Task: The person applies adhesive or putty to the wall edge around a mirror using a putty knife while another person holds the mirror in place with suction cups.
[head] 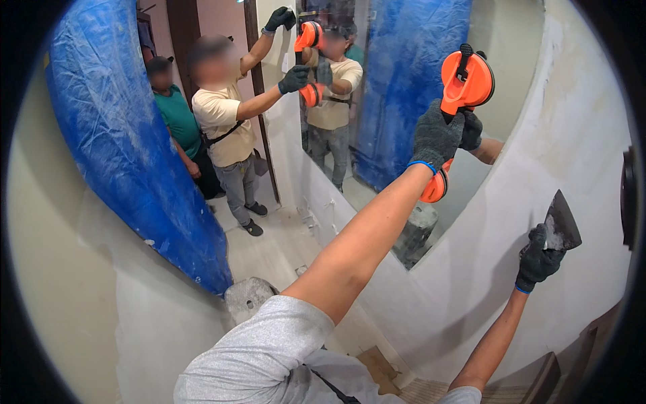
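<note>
My left hand [437, 135], in a dark grey knit glove, grips the handle of an orange double suction-cup lifter [469, 78]. Its cups sit against a large wall mirror [411, 65], which reflects my glove and forearm. Lower on the right, my gloved right hand [541, 260] holds a broad putty knife [564, 224], blade up, near the white wall [484, 283]. White residue coats part of the blade. Across from me, a co-worker [224, 121] has one gloved hand on a second orange lifter [309, 34] at the mirror's far side; their other hand is raised against the wall.
A blue tarpaulin [131, 151] covers something tall on the left. Behind the co-worker stands another person [176, 113] by the doorway. A dusty stool [250, 298] is on the floor near me. Cardboard [378, 366] and brown boards [542, 379] lie low at right.
</note>
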### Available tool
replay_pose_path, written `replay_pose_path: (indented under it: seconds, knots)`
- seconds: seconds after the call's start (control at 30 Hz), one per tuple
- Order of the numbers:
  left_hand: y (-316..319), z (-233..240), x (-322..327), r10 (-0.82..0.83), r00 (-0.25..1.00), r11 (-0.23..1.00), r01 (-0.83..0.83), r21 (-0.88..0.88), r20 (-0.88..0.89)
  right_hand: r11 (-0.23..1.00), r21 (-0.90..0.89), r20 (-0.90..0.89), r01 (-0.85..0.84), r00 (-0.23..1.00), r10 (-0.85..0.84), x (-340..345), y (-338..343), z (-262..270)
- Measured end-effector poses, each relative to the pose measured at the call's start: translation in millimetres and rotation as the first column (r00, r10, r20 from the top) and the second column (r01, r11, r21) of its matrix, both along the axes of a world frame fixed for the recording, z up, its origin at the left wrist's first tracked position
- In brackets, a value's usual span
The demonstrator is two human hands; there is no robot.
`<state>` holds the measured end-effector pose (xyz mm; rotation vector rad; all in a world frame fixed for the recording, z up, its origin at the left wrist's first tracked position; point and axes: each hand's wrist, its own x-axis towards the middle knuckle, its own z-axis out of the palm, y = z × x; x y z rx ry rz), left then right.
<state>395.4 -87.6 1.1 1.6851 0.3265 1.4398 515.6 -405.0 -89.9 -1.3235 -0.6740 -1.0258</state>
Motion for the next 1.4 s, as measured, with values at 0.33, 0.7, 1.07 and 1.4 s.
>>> replay_pose_path:
  seconds: [0.33,0.7,1.07,1.4]
  knots:
    - [-1.5,1.7,0.4,0.034,0.999,0.999,-0.034,0.022,-0.008,0.997,-0.044,-0.023,0.062,0.998,-0.063,-0.3,-3.6,0.6]
    - [0.5,-1.4,2.5,0.019,0.999,0.999,-0.020,0.041,0.031,0.999,-0.008,-0.041,0.050,0.998,-0.051,2.5,-2.2,-2.2]
    - [0.4,-2.3,2.7,-0.015,1.000,1.000,0.015,0.007,0.023,0.999,-0.013,-0.028,0.040,0.999,-0.040,-2.4,-1.1,-1.3]
    - [-0.8,0.9,10.2,0.012,0.998,0.998,-0.015,0.057,0.057,0.999,-0.011,0.037,0.040,0.999,-0.040,-2.2,-6.7,4.3]
